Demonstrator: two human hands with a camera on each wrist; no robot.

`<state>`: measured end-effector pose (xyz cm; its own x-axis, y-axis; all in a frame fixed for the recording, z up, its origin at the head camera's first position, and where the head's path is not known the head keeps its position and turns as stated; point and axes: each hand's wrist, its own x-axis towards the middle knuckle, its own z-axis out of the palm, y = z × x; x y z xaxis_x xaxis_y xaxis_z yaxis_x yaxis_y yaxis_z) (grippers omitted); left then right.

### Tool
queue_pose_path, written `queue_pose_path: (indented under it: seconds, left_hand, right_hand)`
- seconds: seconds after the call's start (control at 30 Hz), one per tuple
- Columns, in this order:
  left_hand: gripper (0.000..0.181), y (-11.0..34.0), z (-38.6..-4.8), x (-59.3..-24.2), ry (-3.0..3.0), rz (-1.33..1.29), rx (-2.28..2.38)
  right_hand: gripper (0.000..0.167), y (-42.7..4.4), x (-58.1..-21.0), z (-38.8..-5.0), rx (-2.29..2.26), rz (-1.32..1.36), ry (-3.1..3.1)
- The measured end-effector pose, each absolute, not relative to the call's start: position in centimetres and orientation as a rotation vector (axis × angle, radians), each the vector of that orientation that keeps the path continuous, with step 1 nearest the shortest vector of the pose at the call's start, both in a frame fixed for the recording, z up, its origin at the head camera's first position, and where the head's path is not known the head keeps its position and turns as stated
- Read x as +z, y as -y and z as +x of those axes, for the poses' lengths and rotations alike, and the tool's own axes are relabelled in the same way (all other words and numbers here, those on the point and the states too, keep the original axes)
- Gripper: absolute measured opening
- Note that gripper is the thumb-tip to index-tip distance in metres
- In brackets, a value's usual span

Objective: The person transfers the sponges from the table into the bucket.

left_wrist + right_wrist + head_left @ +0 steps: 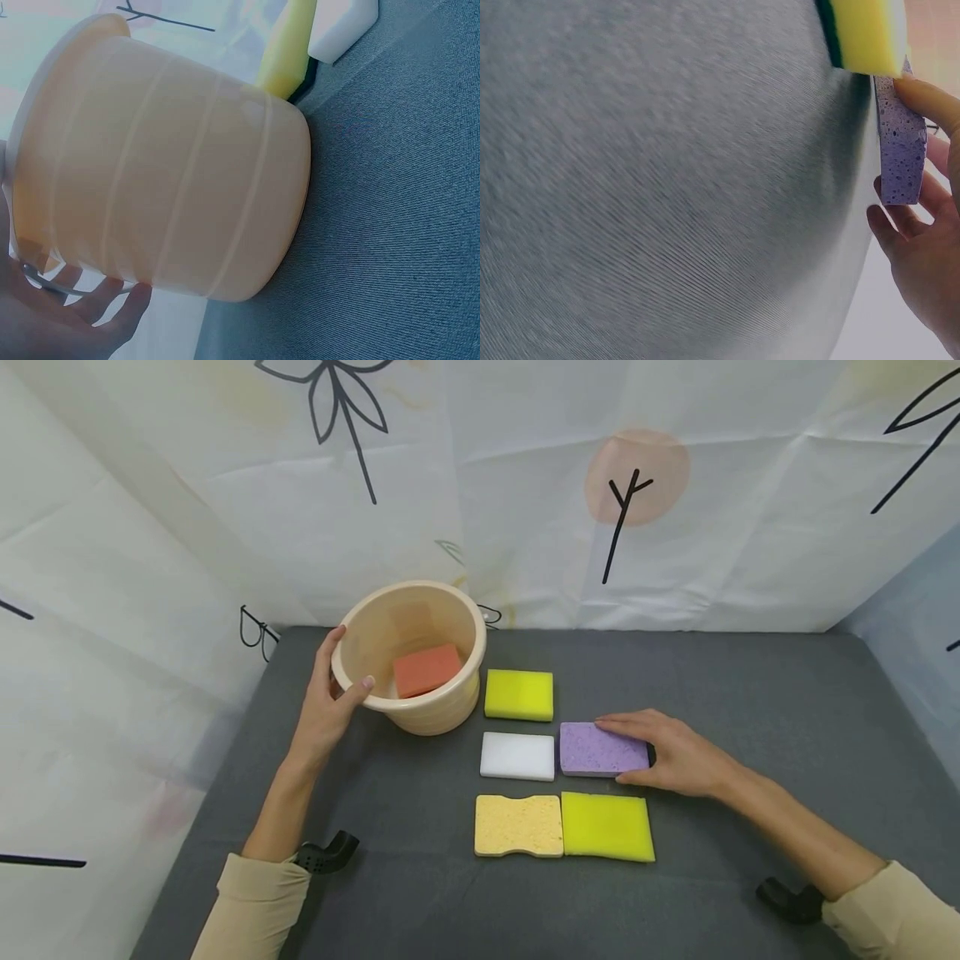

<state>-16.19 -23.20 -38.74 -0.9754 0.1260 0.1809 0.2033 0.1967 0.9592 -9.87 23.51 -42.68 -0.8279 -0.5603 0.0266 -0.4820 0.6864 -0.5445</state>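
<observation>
A cream bucket (431, 717) stands at the back left with an orange sponge (427, 671) inside. My left hand (327, 702) grips its rim, thumb over the edge; in the left wrist view the fingers (124, 307) lie against the wall of the bucket (172, 172) by its handle. My right hand (675, 756) holds the purple sponge (600, 750) at its right end, thumb on the near edge and fingers on the far edge. In the right wrist view the purple sponge (901, 150) stands between the thumb and fingers of the right hand (930, 262).
A yellow-green sponge (519, 695) lies right of the bucket, a white sponge (517, 756) left of the purple one. Nearer are a pale yellow sponge (518, 826) with curved sides and another yellow-green sponge (608, 827). A patterned cloth (525, 527) hangs behind the grey table (555, 910).
</observation>
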Motion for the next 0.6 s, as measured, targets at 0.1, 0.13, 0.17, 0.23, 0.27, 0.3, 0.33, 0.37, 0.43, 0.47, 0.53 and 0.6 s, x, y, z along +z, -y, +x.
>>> queue_pose_path:
  seconds: [0.1,0.13,0.17,0.23,0.27,0.3,0.33,0.37,0.43,0.47,0.53,0.6]
  left_hand:
    - [0.076,23.2,-16.2,-38.7,2.374,-0.325,-1.931]
    - [0.076,23.2,-16.2,-38.6,2.372,-0.325,-1.934]
    - [0.076,23.2,-16.2,-38.6,2.370,-0.328,-1.936]
    - [0.076,23.1,-16.2,-38.6,2.366,-0.332,-1.938]
    - [0.076,23.1,-16.3,-38.6,2.368,-0.333,-1.934]
    - [0.076,23.1,-16.3,-38.6,2.368,-0.334,-1.931]
    - [0.076,23.1,-16.3,-38.6,2.367,-0.335,-1.929]
    - [0.076,23.1,-16.3,-38.6,2.369,-0.335,-1.924]
    - [0.076,23.1,-16.3,-38.6,2.372,-0.333,-1.917]
    - [0.076,23.1,-16.2,-38.6,2.373,-0.331,-1.914]
    - [0.076,23.1,-16.2,-38.6,2.377,-0.329,-1.909]
    - [0.076,23.1,-16.1,-38.6,2.382,-0.325,-1.906]
  right_hand:
    - [0.071,-23.6,-42.1,-9.9,-0.823,-0.856,-2.769]
    - [0.071,-23.6,-41.9,-9.9,-0.821,-0.851,-2.770]
    - [0.071,-23.6,-41.8,-9.9,-0.821,-0.845,-2.771]
    - [0.071,-23.6,-41.5,-9.9,-0.820,-0.835,-2.770]
    - [0.071,-23.6,-41.4,-9.9,-0.818,-0.833,-2.772]
    - [0.071,-23.6,-41.3,-9.9,-0.813,-0.831,-2.774]
    - [0.071,-23.6,-41.2,-9.9,-0.810,-0.830,-2.777]
    - [0.071,-23.6,-41.0,-9.9,-0.810,-0.830,-2.779]
    - [0.071,-23.5,-40.7,-9.9,-0.804,-0.831,-2.785]
    - [0.071,-23.5,-40.5,-9.9,-0.800,-0.833,-2.788]
    - [0.071,-23.4,-40.1,-10.0,-0.796,-0.830,-2.793]
    - [0.071,-23.3,-39.7,-10.0,-0.791,-0.831,-2.798]
